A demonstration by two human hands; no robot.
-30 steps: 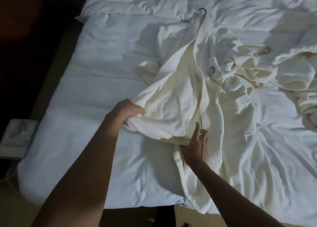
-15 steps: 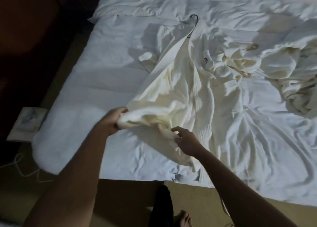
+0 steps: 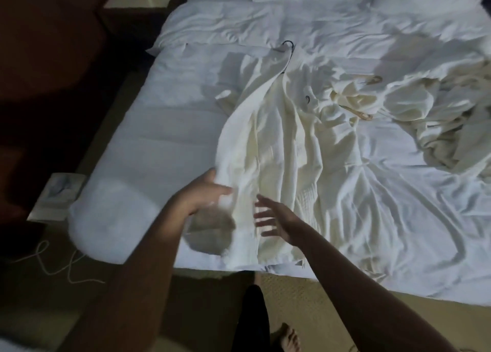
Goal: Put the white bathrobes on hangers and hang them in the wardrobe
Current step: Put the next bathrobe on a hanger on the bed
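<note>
White bathrobe [image 3: 273,144] spread lengthwise on the bed [image 3: 164,118], its dark hanger hook [image 3: 288,43] at 12 o'clock. Left hand [image 3: 202,195], fingers straight, touches the robe's edge at 7 o'clock; right hand [image 3: 276,219], fingers spread, hovers above the hem.
</note>
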